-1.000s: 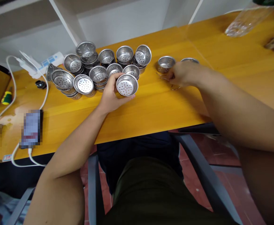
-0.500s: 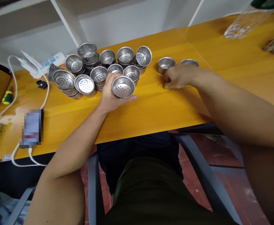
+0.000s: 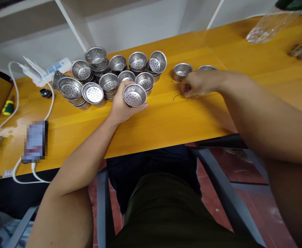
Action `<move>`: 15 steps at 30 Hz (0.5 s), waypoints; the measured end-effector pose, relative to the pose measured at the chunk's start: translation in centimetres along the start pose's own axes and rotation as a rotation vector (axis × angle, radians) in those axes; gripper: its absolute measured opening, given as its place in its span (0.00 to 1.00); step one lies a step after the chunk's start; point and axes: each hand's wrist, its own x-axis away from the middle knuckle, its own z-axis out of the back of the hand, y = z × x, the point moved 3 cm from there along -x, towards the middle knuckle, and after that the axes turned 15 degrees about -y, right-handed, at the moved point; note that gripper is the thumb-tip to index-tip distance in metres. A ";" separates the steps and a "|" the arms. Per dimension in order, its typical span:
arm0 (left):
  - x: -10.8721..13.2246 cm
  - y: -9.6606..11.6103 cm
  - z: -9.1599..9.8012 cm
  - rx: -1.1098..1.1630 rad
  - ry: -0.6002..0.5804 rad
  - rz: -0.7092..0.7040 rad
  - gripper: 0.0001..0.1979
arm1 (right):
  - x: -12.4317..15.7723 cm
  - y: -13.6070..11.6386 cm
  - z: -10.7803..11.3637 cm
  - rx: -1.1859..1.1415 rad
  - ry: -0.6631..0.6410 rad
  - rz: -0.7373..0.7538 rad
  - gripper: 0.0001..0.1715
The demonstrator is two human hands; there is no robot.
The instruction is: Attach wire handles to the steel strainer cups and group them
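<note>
My left hand (image 3: 122, 105) is wrapped round a perforated metal strainer cup (image 3: 134, 95), its open top facing me, just above the table. My right hand (image 3: 196, 84) is closed in a pinch over the table. A thin curved wire (image 3: 177, 96) sticks out to the left from its fingertips; more wire shows just below them. Behind the right hand stands a single strainer cup (image 3: 182, 71), and another strainer cup (image 3: 207, 68) is partly hidden by the wrist. Several stacks of similar strainer cups (image 3: 109, 82) stand to the left, close behind my left hand.
A phone (image 3: 36, 142) with white cables lies at left on the yellow table (image 3: 151, 131). A power strip (image 3: 54, 70), a small black object (image 3: 46, 93) and a green-yellow item (image 3: 8, 107) are farther back. A clear plastic bottle (image 3: 263, 31) lies at the back right.
My right hand has shifted slightly, its fingers drawn closer together, and more of the curved wire shows at its left. The left hand and its cup have moved very slightly left.
</note>
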 end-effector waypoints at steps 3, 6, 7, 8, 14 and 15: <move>0.0 0.3 -0.1 0.007 -0.013 -0.004 0.54 | 0.0 -1.7 0.0 0.126 -0.144 -0.037 0.10; 0.0 0.5 -0.1 0.025 -0.017 -0.024 0.54 | -0.5 -2.7 0.0 0.234 -0.134 -0.037 0.14; 0.0 0.5 -0.1 0.028 -0.018 -0.030 0.53 | -0.7 -2.7 -0.1 0.252 -0.121 -0.027 0.14; -0.1 0.5 0.0 0.030 -0.018 -0.033 0.53 | -0.8 -2.7 -0.2 0.258 -0.103 -0.008 0.14; -0.2 -0.1 0.0 0.020 -0.033 -0.026 0.56 | 0.3 -2.3 -0.1 -0.043 0.102 0.238 0.25; -0.2 -0.1 -0.1 0.029 -0.040 -0.040 0.56 | 0.6 -2.4 0.1 -0.139 0.142 0.292 0.27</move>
